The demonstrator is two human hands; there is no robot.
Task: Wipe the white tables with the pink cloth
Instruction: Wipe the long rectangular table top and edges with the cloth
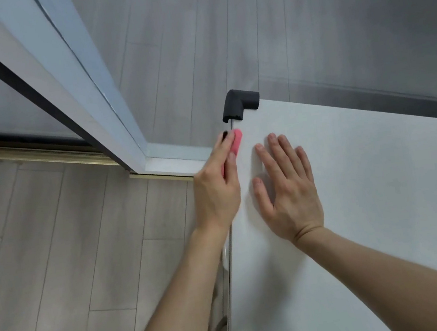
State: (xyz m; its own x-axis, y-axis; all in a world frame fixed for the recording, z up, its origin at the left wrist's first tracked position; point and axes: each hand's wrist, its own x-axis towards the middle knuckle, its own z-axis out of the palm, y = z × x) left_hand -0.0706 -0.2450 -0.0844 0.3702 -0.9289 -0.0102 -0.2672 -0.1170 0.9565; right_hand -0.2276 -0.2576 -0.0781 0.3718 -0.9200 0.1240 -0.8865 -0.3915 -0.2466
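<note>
A white table (373,213) fills the right and lower part of the head view. My left hand (216,188) grips a folded pink cloth (236,141) and holds it against the table's left edge, just below the far left corner. Most of the cloth is hidden under the fingers. My right hand (288,192) lies flat on the tabletop beside it, fingers straight and spread, palm down.
A black foam corner guard (239,104) caps the table's far left corner. A white door frame (79,81) with a dark glass panel runs diagonally at the upper left, its foot close to the table's edge. Grey wood-look floor (56,258) lies to the left and beyond.
</note>
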